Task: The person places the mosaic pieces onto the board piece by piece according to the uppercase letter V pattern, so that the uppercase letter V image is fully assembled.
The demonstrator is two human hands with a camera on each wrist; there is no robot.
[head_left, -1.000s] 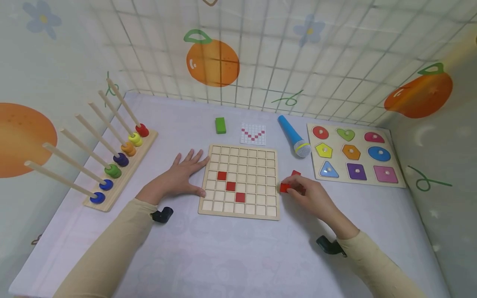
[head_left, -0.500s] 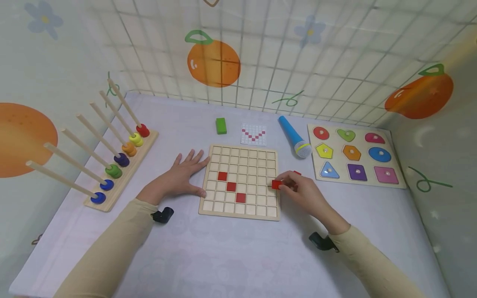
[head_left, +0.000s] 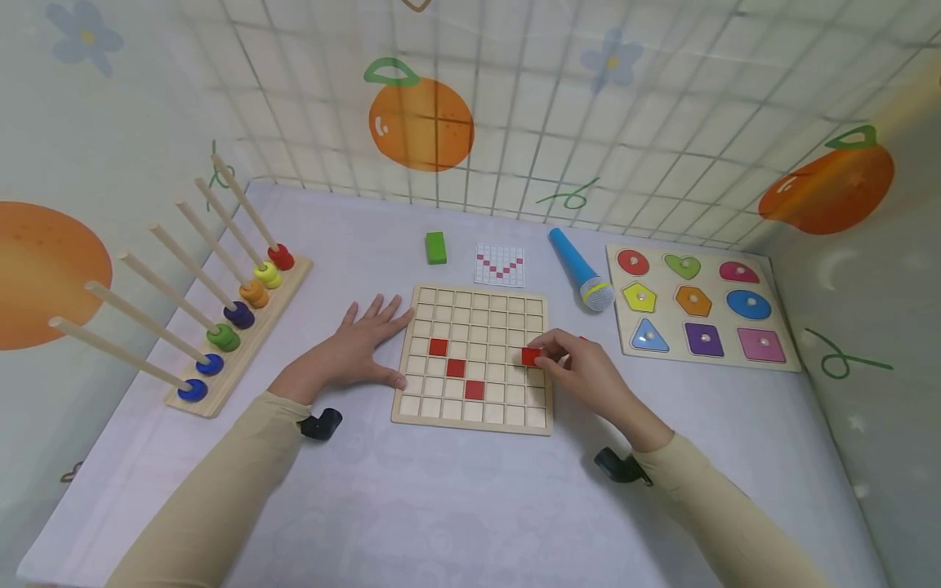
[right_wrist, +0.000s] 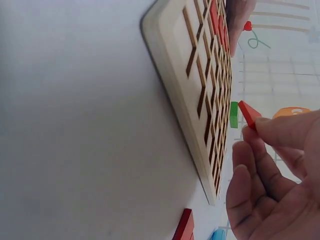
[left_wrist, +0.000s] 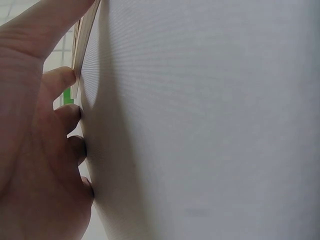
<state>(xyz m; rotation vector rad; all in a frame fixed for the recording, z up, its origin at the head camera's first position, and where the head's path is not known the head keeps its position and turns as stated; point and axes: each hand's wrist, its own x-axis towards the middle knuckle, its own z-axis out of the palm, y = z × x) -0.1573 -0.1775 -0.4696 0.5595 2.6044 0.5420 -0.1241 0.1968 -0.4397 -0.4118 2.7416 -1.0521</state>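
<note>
A square wooden grid board [head_left: 470,321] lies mid-table, with three red tiles [head_left: 456,368] set diagonally in its cells. My right hand [head_left: 584,367] pinches another red tile [head_left: 530,357] between thumb and fingers, over the board's right columns. In the right wrist view this tile [right_wrist: 249,114] is raised above the grid. My left hand [head_left: 360,347] lies spread with straight fingers on the table, thumb and index tip at the board's left edge. In the left wrist view its fingertips [left_wrist: 72,116] rest on the cloth, next to the board's side [left_wrist: 85,40].
A pattern card [head_left: 500,265] and a green block [head_left: 435,248] lie behind the board. A blue toy microphone [head_left: 577,265] and a shape puzzle [head_left: 706,306] are at right, a peg stacker with rings [head_left: 243,335] at left. More red tiles [right_wrist: 185,225] lie beside the board.
My right hand has taken a red tile from beside the board and carried it left over the board's right columns. The left hand has stayed in place.
</note>
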